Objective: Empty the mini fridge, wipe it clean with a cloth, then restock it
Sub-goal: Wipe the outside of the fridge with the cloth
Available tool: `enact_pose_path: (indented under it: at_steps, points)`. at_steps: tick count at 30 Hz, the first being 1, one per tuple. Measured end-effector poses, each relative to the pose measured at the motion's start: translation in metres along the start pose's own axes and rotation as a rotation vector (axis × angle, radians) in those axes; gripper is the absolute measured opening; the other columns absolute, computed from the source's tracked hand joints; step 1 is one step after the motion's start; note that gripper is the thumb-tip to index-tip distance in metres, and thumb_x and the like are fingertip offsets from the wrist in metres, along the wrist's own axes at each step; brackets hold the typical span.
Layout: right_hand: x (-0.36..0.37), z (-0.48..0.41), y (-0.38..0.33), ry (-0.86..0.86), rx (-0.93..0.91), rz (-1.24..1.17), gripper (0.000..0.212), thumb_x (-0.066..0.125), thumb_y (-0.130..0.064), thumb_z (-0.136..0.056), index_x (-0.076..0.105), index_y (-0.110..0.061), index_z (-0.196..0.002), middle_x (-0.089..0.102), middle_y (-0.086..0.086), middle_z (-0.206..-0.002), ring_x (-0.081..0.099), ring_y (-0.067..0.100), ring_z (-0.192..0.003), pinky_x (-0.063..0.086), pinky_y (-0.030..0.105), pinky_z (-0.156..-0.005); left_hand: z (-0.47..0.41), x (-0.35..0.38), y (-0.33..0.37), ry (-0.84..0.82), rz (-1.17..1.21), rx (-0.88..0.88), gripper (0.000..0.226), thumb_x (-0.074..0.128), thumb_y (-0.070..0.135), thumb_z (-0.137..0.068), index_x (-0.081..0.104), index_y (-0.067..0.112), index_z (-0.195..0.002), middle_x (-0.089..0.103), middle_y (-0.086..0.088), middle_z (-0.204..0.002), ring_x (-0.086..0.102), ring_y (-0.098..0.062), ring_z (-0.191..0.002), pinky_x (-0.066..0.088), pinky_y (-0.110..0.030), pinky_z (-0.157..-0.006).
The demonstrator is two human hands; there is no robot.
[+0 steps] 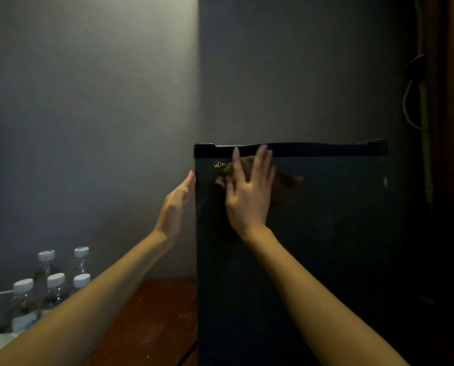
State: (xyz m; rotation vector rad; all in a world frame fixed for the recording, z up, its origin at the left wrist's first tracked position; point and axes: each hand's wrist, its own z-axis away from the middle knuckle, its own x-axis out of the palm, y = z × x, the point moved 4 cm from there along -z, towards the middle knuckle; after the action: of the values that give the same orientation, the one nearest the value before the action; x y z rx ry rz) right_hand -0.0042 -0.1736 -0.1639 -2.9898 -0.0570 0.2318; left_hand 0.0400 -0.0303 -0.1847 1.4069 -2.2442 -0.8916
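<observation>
The mini fridge [326, 233] fills the centre and right of the frame, its black door closed. I see a brown cloth [286, 180] spread on the upper left of that door, just under the top trim and beside the gold logo. My right hand [249, 196] presses it flat there. Its fingers [262, 159] are straight and slightly spread, not curled round the cloth, which I judge spreads pressure for wiping the outside. My left hand [177, 204] lies against the door's left edge, fingers straight and close together, holding nothing. I take it to be steadying the fridge against the push. Five capped water bottles [54, 281] stand grouped at the lower left, next to the wooden bench [154, 313], probably set aside for restocking. A looped cable [413, 96] hangs at the upper right.
</observation>
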Motion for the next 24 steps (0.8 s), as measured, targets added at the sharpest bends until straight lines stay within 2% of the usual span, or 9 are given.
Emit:
enact_pose_path:
  at_steps: [2, 5, 9, 12, 14, 18, 20, 22, 24]
  points:
    - [0.022, 0.001, -0.034, -0.003, -0.15, 0.032, 0.064, 0.041, -0.033, -0.096, 0.018, -0.018, -0.154, 0.001, 0.02, -0.16, -0.004, 0.033, -0.149, 0.001, 0.046, -0.121, 0.002, 0.001, 0.001, 0.007, 0.03, 0.019, 0.045, 0.016, 0.017, -0.106, 0.024, 0.009, -0.15, 0.031, -0.001, -0.155, 0.029, -0.009, -0.142, 0.026, -0.016, -0.109]
    - [0.042, 0.003, -0.066, 0.006, -0.35, 0.112, 0.067, 0.053, -0.03, -0.096, 0.024, -0.011, -0.152, 0.012, 0.023, -0.159, 0.005, 0.035, -0.148, 0.005, 0.046, -0.121, 0.006, -0.008, -0.005, 0.056, 0.057, 0.091, 0.041, 0.022, 0.027, -0.105, 0.031, 0.022, -0.145, 0.042, 0.011, -0.146, 0.037, -0.002, -0.136, 0.03, -0.019, -0.112]
    - [0.025, 0.003, -0.04, -0.023, -0.526, 0.175, 0.061, 0.038, -0.04, -0.095, 0.027, -0.02, -0.152, 0.015, 0.019, -0.159, 0.004, 0.036, -0.148, -0.005, 0.048, -0.118, 0.014, -0.01, -0.026, 0.086, -0.021, 0.058, 0.061, 0.029, 0.037, -0.096, 0.023, 0.011, -0.151, 0.03, 0.005, -0.155, 0.03, -0.002, -0.14, 0.024, -0.021, -0.115]
    - [-0.012, -0.003, 0.039, 0.012, -0.371, 0.216, 0.064, 0.041, -0.039, -0.091, 0.025, -0.029, -0.152, 0.012, 0.013, -0.161, 0.002, 0.04, -0.147, -0.001, 0.057, -0.117, 0.016, 0.008, -0.033, 0.056, -0.021, 0.034, 0.039, 0.022, 0.016, -0.106, 0.027, 0.018, -0.145, 0.045, 0.016, -0.139, 0.047, 0.013, -0.118, 0.037, -0.005, -0.094]
    - [-0.047, -0.007, 0.108, 0.043, -0.212, 0.267, 0.07, 0.041, -0.043, -0.087, 0.02, -0.033, -0.153, 0.007, 0.012, -0.162, -0.001, 0.04, -0.147, 0.0, 0.063, -0.115, 0.017, 0.014, -0.035, 0.083, 0.008, 0.033, 0.039, 0.018, 0.01, -0.105, 0.027, 0.024, -0.14, 0.048, 0.023, -0.129, 0.052, 0.018, -0.108, 0.04, -0.003, -0.088]
    - [-0.1, -0.001, 0.201, 0.075, 0.144, 0.288, 0.068, 0.033, -0.055, -0.089, 0.015, -0.038, -0.153, -0.002, 0.016, -0.161, -0.006, 0.045, -0.145, 0.003, 0.065, -0.113, 0.014, -0.001, -0.043, 0.102, 0.049, 0.036, 0.047, 0.021, 0.022, -0.103, 0.03, 0.008, -0.148, 0.042, 0.006, -0.146, 0.045, -0.002, -0.13, 0.039, -0.011, -0.102]
    - [-0.1, 0.004, 0.204, 0.15, 0.329, 0.243, 0.068, 0.031, -0.059, -0.091, 0.016, -0.036, -0.153, -0.002, 0.021, -0.16, -0.004, 0.047, -0.145, 0.004, 0.06, -0.116, 0.012, -0.004, -0.043, 0.076, 0.054, 0.014, 0.053, 0.02, 0.028, -0.1, 0.029, 0.007, -0.149, 0.042, 0.004, -0.147, 0.042, -0.007, -0.134, 0.039, -0.013, -0.102]
    - [-0.088, 0.009, 0.178, 0.221, 0.451, 0.202, 0.069, 0.029, -0.058, -0.094, 0.015, -0.03, -0.155, 0.0, 0.025, -0.159, -0.001, 0.047, -0.145, 0.005, 0.054, -0.118, 0.013, -0.004, -0.044, 0.07, 0.071, -0.009, 0.049, 0.013, 0.019, -0.104, 0.029, 0.007, -0.149, 0.041, 0.004, -0.147, 0.041, -0.009, -0.135, 0.037, -0.015, -0.103]
    - [-0.064, 0.012, 0.135, 0.227, 0.411, 0.154, 0.068, 0.033, -0.052, -0.096, 0.014, -0.025, -0.155, 0.001, 0.024, -0.159, -0.001, 0.043, -0.146, 0.004, 0.051, -0.118, 0.013, -0.004, -0.046, 0.073, 0.076, -0.022, 0.05, 0.009, 0.016, -0.103, 0.029, 0.008, -0.149, 0.041, 0.005, -0.147, 0.043, -0.005, -0.132, 0.035, -0.018, -0.107]
